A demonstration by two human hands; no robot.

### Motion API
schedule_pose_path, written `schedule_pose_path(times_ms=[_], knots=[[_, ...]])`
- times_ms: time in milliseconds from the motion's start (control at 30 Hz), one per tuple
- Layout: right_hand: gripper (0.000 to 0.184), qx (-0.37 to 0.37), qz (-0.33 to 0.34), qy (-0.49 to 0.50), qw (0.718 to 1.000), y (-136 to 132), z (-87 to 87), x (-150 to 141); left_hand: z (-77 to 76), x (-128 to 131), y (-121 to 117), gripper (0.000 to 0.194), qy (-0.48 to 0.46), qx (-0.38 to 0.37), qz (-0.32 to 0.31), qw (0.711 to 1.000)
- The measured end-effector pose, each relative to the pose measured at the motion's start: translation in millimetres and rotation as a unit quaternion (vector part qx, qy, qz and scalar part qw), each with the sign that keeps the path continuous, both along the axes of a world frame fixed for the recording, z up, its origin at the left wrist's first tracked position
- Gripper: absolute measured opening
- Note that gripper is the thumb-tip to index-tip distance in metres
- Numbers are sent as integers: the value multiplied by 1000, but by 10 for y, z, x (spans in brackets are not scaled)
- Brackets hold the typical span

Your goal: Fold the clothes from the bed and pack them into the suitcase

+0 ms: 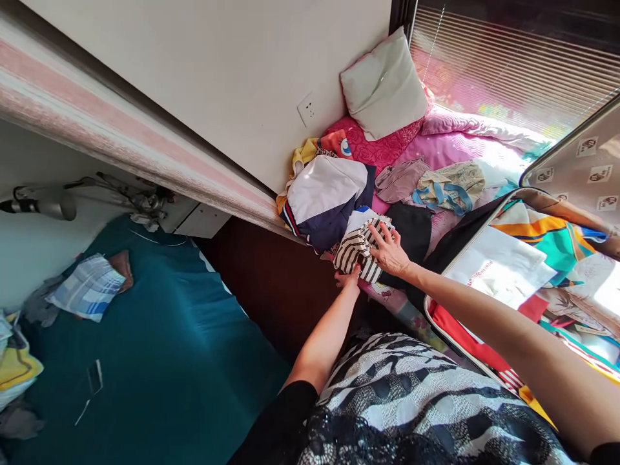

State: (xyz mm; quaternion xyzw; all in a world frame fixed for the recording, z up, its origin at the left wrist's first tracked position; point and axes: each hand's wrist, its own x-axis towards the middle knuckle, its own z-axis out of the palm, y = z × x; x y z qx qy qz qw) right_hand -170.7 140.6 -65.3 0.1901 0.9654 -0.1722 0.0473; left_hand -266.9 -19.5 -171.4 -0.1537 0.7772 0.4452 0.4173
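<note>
A black-and-white striped garment (pixel 352 250) lies bunched at the edge of the cloth-covered ledge. My left hand (pixel 347 278) is closed on its near edge, with some fingers hidden under the fabric. My right hand (pixel 388 252) rests on top with its fingers spread. Just behind sits a folded white and navy garment (pixel 329 187). Black cloth (pixel 409 229) lies to the right of the striped garment, and a bit of blue and white fabric shows beneath it.
An open suitcase (pixel 431 313) full of clothes stands at the right. A white cushion (pixel 385 84) leans in the corner by the window blind. Mauve clothing (pixel 400 181) and a cream bundle with blue straps (pixel 453 187) lie nearby. A teal-covered bed (pixel 194 368) is on the left.
</note>
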Motion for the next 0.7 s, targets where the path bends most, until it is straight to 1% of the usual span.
schedule_pose_path(times_ms=[67,100,133,200,233,267,367,433,567,633,700], knots=[[27,1,29,9,1000,13,30,37,43,-101,-17,91,75,-40,-27,996],[28,1,47,13,999,15,48,64,74,-168,-31,100,122,-53,-62,989],[29,1,64,17,998,15,67,96,107,-246,-49,102,168,-50,-114,978],[29,1,90,20,996,17,99,174,172,-421,-102,94,241,-30,-228,943],[29,0,97,17,995,21,112,215,199,-512,-134,86,262,-16,-272,926],[29,-1,100,12,995,28,121,254,221,-600,-168,78,273,-3,-302,913],[31,-5,97,-13,995,62,133,329,268,-801,-248,58,289,16,-362,886],[33,-3,80,-32,996,87,129,335,297,-853,-268,51,282,17,-388,877],[33,-19,20,-58,998,149,103,297,413,-773,-253,40,208,57,-419,882],[34,-33,-19,-64,997,201,83,298,525,-699,-261,41,184,84,-428,881],[36,-54,-51,-62,995,267,64,326,686,-652,-295,43,175,111,-437,875]])
